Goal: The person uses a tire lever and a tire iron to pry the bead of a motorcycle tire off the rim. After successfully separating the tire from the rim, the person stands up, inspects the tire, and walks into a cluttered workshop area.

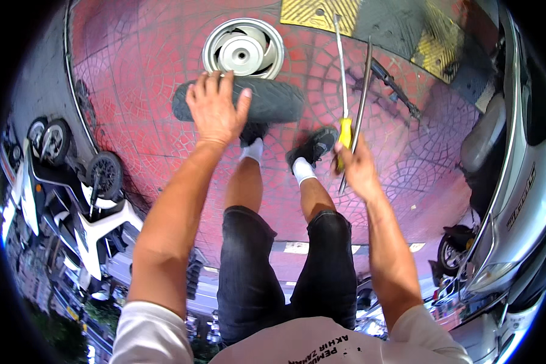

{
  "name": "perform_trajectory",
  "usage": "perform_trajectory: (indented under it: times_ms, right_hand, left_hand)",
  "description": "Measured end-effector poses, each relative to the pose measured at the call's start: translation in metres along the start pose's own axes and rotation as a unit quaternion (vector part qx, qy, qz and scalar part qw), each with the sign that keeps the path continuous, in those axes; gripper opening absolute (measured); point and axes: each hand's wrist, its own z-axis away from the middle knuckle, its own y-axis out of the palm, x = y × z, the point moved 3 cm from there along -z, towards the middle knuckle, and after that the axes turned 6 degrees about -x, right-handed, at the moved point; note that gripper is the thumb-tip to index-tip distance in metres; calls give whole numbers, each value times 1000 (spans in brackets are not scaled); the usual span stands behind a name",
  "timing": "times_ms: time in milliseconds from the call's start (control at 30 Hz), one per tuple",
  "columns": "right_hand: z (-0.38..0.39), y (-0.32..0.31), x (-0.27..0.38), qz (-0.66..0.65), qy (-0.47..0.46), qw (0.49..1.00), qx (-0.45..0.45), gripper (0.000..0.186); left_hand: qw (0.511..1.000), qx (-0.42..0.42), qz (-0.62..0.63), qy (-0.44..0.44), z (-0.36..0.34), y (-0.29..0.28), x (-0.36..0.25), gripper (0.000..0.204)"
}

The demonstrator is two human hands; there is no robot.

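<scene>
My left hand (217,109) rests on top of a black tire (276,100), fingers spread over its tread. The tire stands on edge in front of my feet. Just beyond it lies a silver wheel rim (241,54) with curved spokes, flat on the paving and partly covered by the tire. In my right hand (360,168) are a long screwdriver (345,130) with a yellow handle and a slim, slightly curved metal bar (365,85). Both point away from me, the fingers closed round them.
Red patterned paving (145,73) spreads around my feet. A dark, long jointed object (396,90) lies to the right. Yellow-and-black ramp blocks (318,13) sit at the far edge. Motorcycles (85,224) stand at left, and a silver vehicle (515,212) at right.
</scene>
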Motion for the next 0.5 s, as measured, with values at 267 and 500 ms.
perform_trajectory:
  times_ms: [267, 500]
  right_hand:
    - [-235, -37, 81, 49, -86, 994, -53, 26]
    - [-271, -55, 148, 319, -272, 858, -297, 68]
  left_hand:
    - [997, 1, 75, -5, 82, -19, -28, 65]
    - [992, 55, 112, -29, 183, -18, -18, 68]
